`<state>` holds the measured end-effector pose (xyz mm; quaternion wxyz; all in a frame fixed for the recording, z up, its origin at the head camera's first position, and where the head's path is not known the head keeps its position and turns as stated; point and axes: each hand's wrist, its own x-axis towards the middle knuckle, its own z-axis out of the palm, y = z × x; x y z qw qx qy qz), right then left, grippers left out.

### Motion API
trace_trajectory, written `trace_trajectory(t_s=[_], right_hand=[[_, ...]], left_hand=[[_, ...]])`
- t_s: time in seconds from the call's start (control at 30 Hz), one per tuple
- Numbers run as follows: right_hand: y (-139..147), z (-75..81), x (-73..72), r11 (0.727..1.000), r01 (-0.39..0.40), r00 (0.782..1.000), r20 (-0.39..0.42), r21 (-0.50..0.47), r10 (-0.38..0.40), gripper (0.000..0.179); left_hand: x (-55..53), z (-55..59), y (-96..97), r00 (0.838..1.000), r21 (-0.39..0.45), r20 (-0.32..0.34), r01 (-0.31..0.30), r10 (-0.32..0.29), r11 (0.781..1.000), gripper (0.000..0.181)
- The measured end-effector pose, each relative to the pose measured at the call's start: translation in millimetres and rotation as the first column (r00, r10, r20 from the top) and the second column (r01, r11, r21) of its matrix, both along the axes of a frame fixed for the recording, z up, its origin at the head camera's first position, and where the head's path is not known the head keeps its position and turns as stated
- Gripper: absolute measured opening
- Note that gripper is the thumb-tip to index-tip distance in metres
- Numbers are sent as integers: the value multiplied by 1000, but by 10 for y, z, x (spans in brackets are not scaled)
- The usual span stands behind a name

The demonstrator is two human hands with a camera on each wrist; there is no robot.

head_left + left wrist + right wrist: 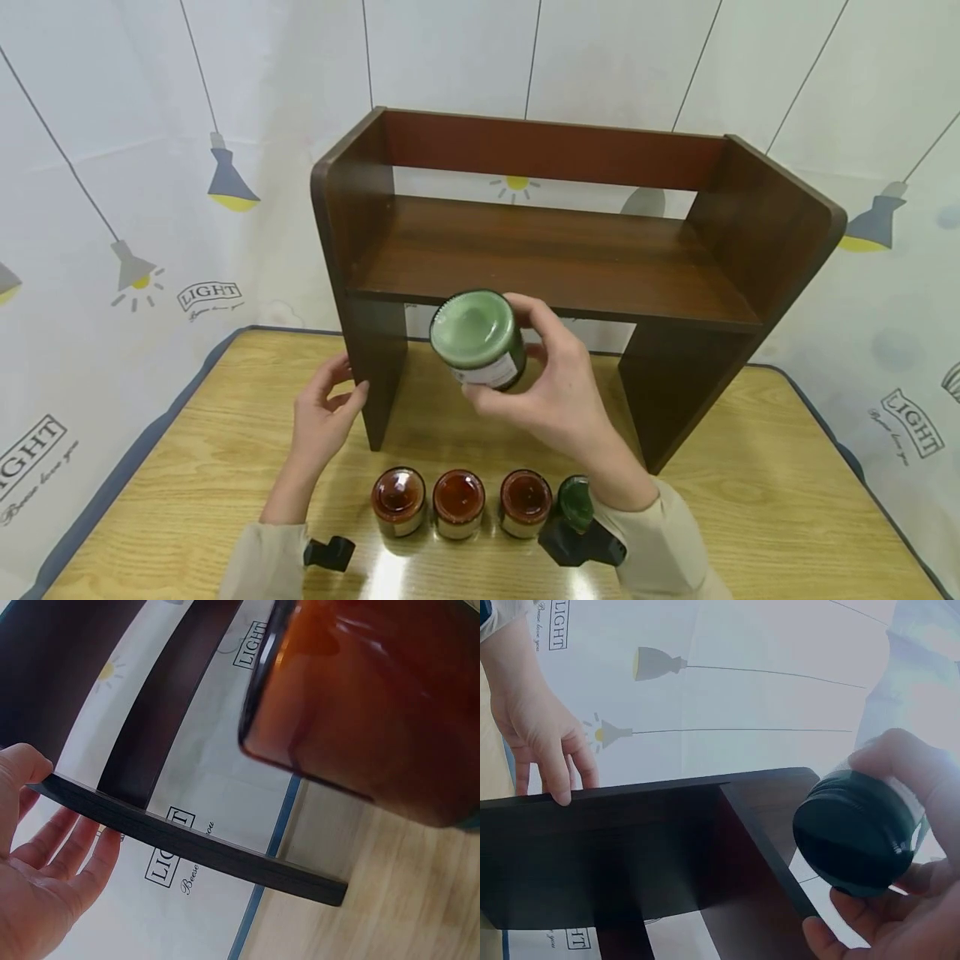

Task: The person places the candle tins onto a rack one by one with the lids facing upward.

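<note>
My right hand grips a green glass jar with a white label, thumb below and fingers round its far side. It is raised in front of the shelf board of a dark brown wooden rack. In the right wrist view the jar looks nearly black, beside the rack's board. My left hand pinches the front edge of the rack's left side panel. The left wrist view shows its thumb on one side of that panel and fingers on the other.
Along the table's front stand reddish-brown glass jars and one green jar, partly behind the right wrist's black camera mount. A reddish-brown jar looms close in the left wrist view. Behind hangs a lamp-printed curtain.
</note>
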<state>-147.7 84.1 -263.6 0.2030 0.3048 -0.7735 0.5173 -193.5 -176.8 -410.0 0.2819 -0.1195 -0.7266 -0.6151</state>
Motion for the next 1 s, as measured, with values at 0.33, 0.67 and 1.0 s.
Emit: trace_trajectory(t_s=[0.33, 0.67, 1.0], right_hand=[[10, 123, -54, 998, -22, 998, -51, -65, 19, 64], [26, 239, -91, 994, -59, 995, -90, -92, 51, 62], [-38, 268, -127, 983, -104, 992, -91, -153, 90, 64]], left_hand=[[1, -14, -16, 1000, -21, -3, -6, 6, 1000, 40], [2, 11, -8, 1000, -22, -4, -6, 6, 1000, 40], [4, 0, -20, 1000, -34, -4, -2, 2, 999, 40]])
